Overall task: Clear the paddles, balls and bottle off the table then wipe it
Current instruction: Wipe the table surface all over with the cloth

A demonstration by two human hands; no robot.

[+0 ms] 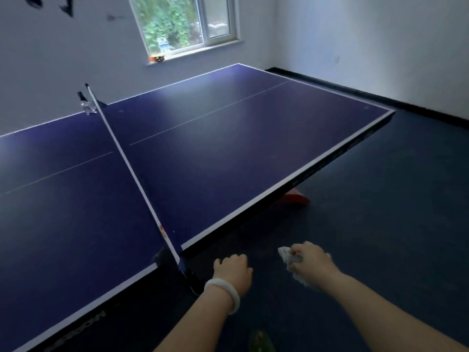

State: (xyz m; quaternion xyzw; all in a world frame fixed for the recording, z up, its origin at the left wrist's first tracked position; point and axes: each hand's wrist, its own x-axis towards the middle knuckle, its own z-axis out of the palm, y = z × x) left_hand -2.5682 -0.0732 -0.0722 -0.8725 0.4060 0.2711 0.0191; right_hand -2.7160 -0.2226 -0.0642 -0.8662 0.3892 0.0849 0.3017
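— What was at the left of your view?
— The blue desk (228,138), with lettering along its near side edge too blurred to read. The net (132,171) crossed it and carried a small orange label, also unreadable. A clear bottle (88,107) stood at the desk's far edge, just beside the far net post.
— And your hands?
— Your left hand (232,269), a white bangle (224,293) on its wrist, hung near the closer net clamp with its fingers loosely curled, holding nothing. Your right hand (311,259) was off the desk over the floor (380,224), fingers curled round a crumpled white cloth (286,255).
— Anything further right?
— Something red (294,198) lay on the floor under the desk's edge.
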